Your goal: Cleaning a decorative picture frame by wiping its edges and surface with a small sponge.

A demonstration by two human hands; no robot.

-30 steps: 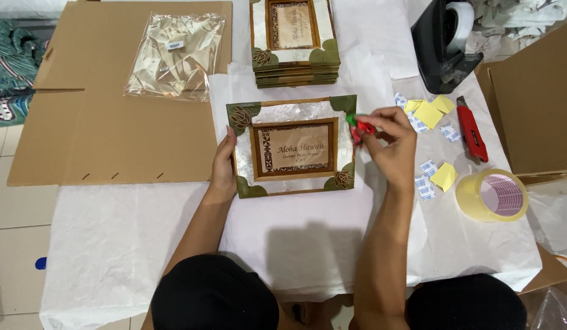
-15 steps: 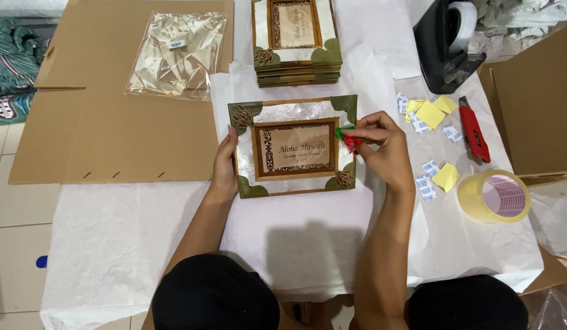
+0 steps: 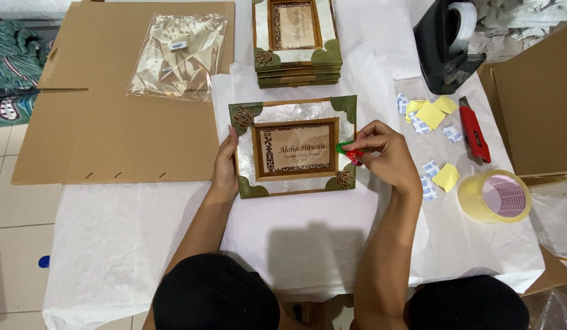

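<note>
A photo frame (image 3: 294,146) with a shell-like face, brown inner border and green leaf corners lies on white paper (image 3: 308,244) in front of me. My left hand (image 3: 226,164) holds its left edge, thumb on the face. My right hand (image 3: 379,154) pinches a small red and green item (image 3: 349,151) against the frame's right edge.
A stack of similar frames (image 3: 297,43) stands behind. Flat cardboard (image 3: 112,122) with a clear plastic bag (image 3: 178,55) lies left. To the right are yellow and white small packets (image 3: 431,114), a red cutter (image 3: 475,129), a tape roll (image 3: 496,196), a black tape dispenser (image 3: 448,43) and a cardboard box (image 3: 537,104).
My right hand has carried the red and green item leftward from beside the frame onto its right edge. My left hand has stayed on the left edge.
</note>
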